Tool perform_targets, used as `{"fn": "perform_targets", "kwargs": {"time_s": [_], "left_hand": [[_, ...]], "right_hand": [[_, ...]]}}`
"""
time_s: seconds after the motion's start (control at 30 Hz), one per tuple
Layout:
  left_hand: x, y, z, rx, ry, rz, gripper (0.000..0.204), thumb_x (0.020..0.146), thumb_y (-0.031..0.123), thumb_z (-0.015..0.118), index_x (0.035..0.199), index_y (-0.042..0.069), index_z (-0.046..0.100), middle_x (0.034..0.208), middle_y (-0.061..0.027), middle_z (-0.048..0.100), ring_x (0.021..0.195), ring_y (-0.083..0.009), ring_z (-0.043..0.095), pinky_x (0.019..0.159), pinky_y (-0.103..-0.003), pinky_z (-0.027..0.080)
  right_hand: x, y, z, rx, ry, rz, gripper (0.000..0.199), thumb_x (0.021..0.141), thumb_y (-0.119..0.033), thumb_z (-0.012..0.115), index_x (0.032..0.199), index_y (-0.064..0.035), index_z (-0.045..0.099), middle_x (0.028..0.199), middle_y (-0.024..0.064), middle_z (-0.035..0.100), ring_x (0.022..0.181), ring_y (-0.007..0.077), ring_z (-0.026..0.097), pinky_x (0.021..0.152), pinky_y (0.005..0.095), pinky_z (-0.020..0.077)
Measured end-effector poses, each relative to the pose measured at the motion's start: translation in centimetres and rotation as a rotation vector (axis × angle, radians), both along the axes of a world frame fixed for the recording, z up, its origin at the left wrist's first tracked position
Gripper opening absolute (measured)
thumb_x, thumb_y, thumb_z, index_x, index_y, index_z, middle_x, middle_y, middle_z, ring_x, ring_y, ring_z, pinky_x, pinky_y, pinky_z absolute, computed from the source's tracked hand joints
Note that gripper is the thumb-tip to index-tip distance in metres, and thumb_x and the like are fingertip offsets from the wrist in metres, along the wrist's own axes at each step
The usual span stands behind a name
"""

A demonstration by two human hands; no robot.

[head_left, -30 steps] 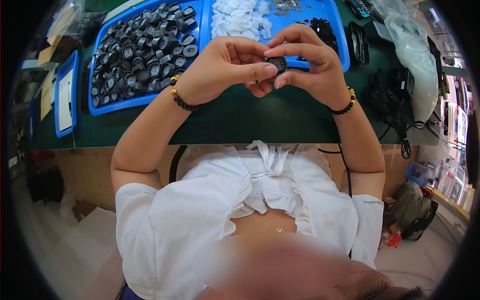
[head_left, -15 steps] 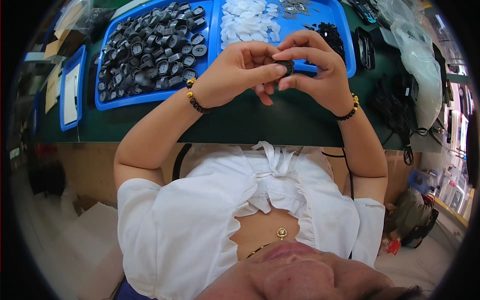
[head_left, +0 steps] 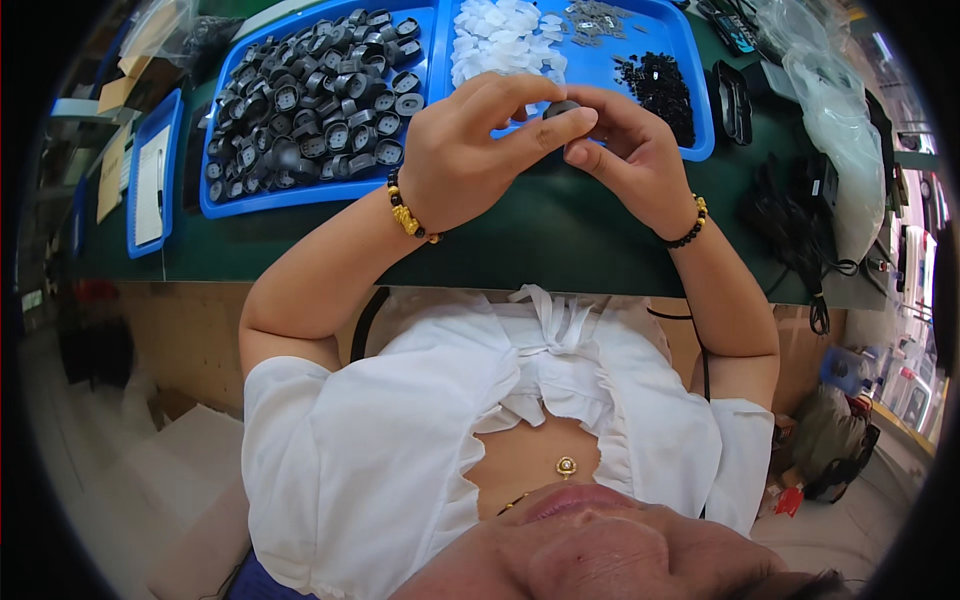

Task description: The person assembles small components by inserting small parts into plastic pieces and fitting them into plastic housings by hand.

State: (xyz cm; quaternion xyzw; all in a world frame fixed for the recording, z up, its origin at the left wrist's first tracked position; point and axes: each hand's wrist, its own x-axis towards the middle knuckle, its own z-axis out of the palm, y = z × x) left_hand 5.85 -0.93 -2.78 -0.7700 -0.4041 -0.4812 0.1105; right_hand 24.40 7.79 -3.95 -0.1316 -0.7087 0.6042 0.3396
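A small dark rounded plastic part (head_left: 561, 107) is raised above the near side of the table, just in front of the trays. My left hand (head_left: 478, 150) pinches it between thumb and index finger. From the other side, the curled fingers of my right hand (head_left: 637, 150) meet the same part; its thumb sits lower, a little apart from it. The underside of the part is hidden by fingers. Behind my left hand, a blue tray (head_left: 290, 198) holds a heap of similar dark grey plastic housings (head_left: 310, 105).
The right-hand blue tray (head_left: 706, 100) carries white translucent pieces (head_left: 495, 45), small grey metal pieces (head_left: 597, 20) and tiny black parts (head_left: 660, 95). Black cables (head_left: 785, 225) and clear plastic bags (head_left: 835, 120) lie to the right. At far left is a small blue tray with paper (head_left: 150, 190).
My left hand has rotated over, its back now facing up more, and turned the part. My right thumb has drawn away from the part. The view has shifted slightly.
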Motion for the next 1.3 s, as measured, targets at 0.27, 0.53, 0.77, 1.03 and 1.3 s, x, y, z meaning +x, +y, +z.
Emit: {"fn": "perform_targets", "kwargs": {"time_s": [0.27,0.53,0.77,1.03,1.3], "left_hand": [[0.9,-0.7,0.3,-0.126,-0.243,0.002,0.041,0.083,0.002,0.066,0.123,0.008,0.062,0.106,-0.0084,0.067,0.082,-0.0150,0.066,0.064,-0.024,0.055],[0.2,-0.5,-0.3,-1.002,-1.118,-0.461,0.044,0.092,0.012,0.066,0.132,0.003,0.051,0.108,-0.0058,0.066,0.101,-0.0121,0.063,0.089,-0.026,0.050],[-0.2,-0.3,-1.1,-1.031,-1.192,-0.628,0.038,0.091,0.010,0.067,0.125,0.003,0.051,0.101,-0.0028,0.065,0.094,-0.0095,0.061,0.088,-0.025,0.048],[-3.8,0.4,2.5,-0.627,-0.507,0.021,0.016,0.092,0.005,0.062,0.108,0.006,0.065,0.096,-0.0046,0.068,0.096,-0.0127,0.065,0.078,-0.021,0.049],[-9.3,-0.4,5.0,-0.257,0.248,0.796,0.023,0.093,0.026,0.062,0.095,0.005,0.070,0.092,-0.0103,0.067,0.085,-0.0308,0.062,0.077,-0.039,0.049]], "right_hand": [[0.1,-0.4,1.4,0.518,-0.077,-0.177,0.035,0.075,-0.012,0.080,0.108,-0.0063,0.069,0.101,0.0089,0.067,0.085,0.0202,0.064,0.073,0.0288,0.0529],[-0.2,0.5,0.9,0.969,-0.104,-0.403,0.035,0.067,-0.012,0.081,0.101,-0.0094,0.072,0.105,0.0038,0.065,0.092,0.0229,0.060,0.076,0.0305,0.0501],[-0.6,-0.6,0.7,0.999,-0.056,-0.407,0.033,0.065,-0.009,0.079,0.097,-0.0034,0.069,0.107,0.0047,0.064,0.093,0.0240,0.060,0.077,0.0320,0.0501],[-0.1,1.7,0.4,1.004,-0.179,-0.472,0.027,0.082,-0.020,0.074,0.105,-0.0069,0.071,0.111,0.0051,0.066,0.091,0.0218,0.061,0.078,0.0296,0.0508],[1.1,4.8,-0.2,0.886,-0.281,-0.553,0.015,0.085,-0.017,0.070,0.099,-0.0097,0.073,0.105,0.0055,0.068,0.088,0.0238,0.064,0.072,0.0310,0.0513]]}}
